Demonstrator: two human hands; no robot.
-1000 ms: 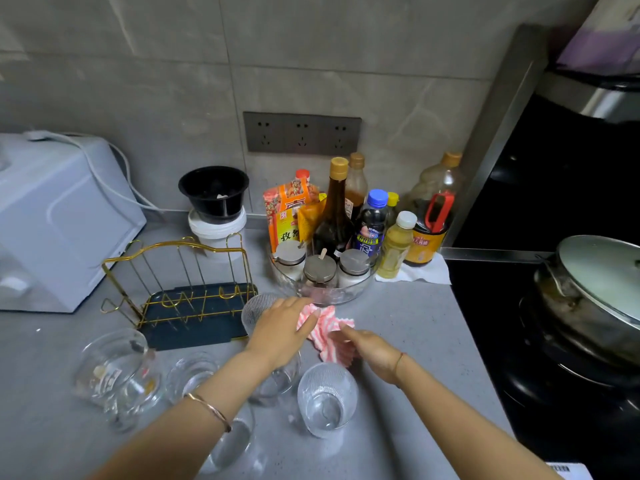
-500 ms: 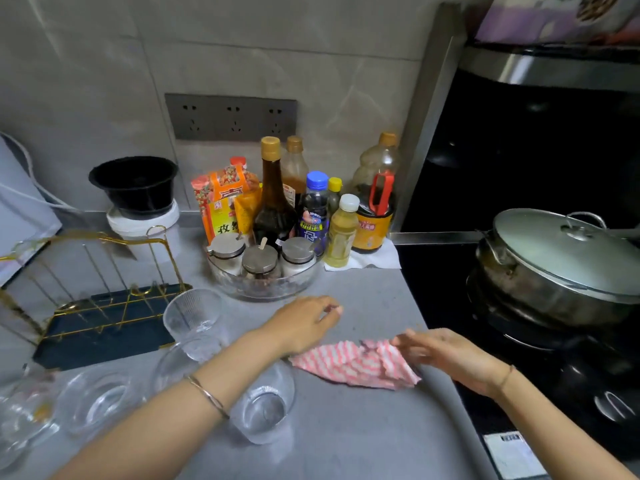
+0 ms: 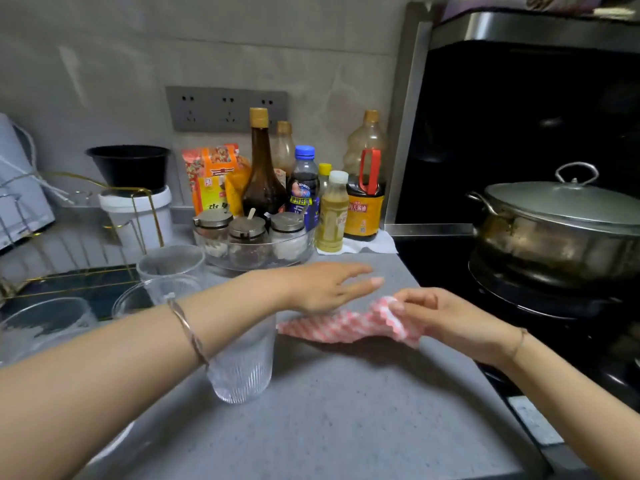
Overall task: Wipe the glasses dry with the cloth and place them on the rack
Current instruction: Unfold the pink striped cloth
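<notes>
A pink-and-white striped cloth point(image 3: 332, 328) lies on the grey counter point(image 3: 329, 410). My right hand point(image 3: 446, 318) pinches its right end and lifts it a little. My left hand point(image 3: 325, 284) hovers flat over the cloth's left part with fingers straight, holding nothing. A ribbed clear glass point(image 3: 242, 372) stands upright under my left forearm. More clear glasses point(image 3: 171, 268) stand at the left, in front of the gold wire rack point(image 3: 83, 271) with its dark blue tray.
A glass bowl of spice jars point(image 3: 252, 242) and several bottles point(image 3: 332, 211) stand behind the cloth. A lidded steel pot point(image 3: 561, 226) sits on the black stove at the right. A white tub with a black bowl point(image 3: 133, 188) is at the back left.
The view has swung right and come closer. My right hand has taken hold of the cloth's right end and raised it. My left hand has straightened out above the cloth.
</notes>
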